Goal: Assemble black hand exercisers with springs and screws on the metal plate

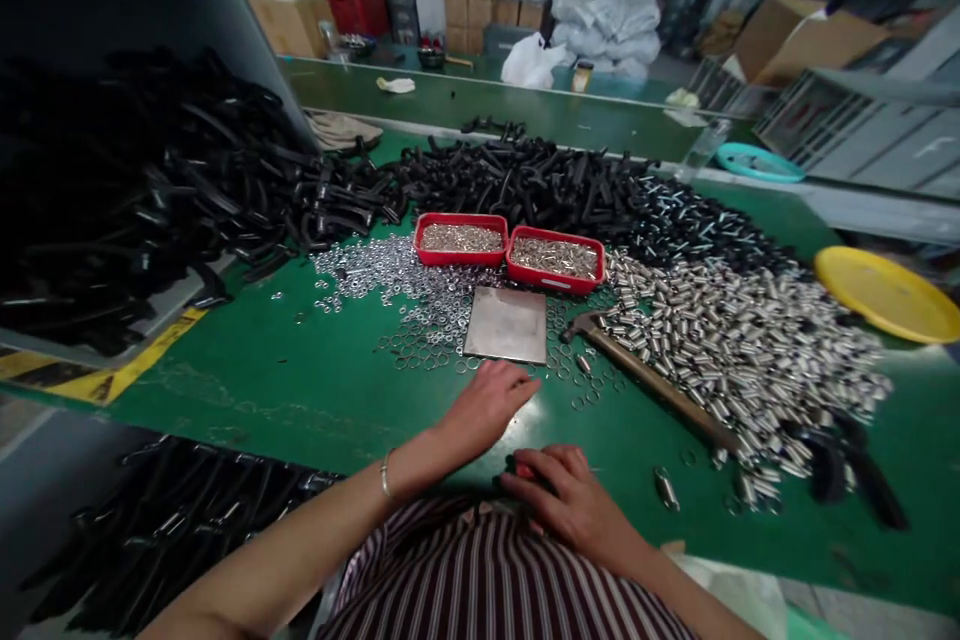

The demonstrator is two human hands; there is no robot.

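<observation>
My left hand [491, 407] is just in front of the square metal plate [507, 324], low over the green bench. Its fingers are bent and close together, and whatever may be between them is hidden. Near the bench's front edge, my right hand [570, 495] is curled around a small red and black object [525, 470], mostly covered by the fingers. Thin metal rings [420, 357] lie scattered around the plate. To its right are a hammer [652, 380] with a wooden handle and a single metal sleeve [583, 365].
Two red trays [555, 282] of small metal parts stand behind the plate. Nuts [375, 265] spread leftward; metal sleeves [720, 340] are heaped at right. Black parts [525, 180] pile up behind, spilling from a grey bin [255, 40]. A yellow lid [889, 295] lies far right.
</observation>
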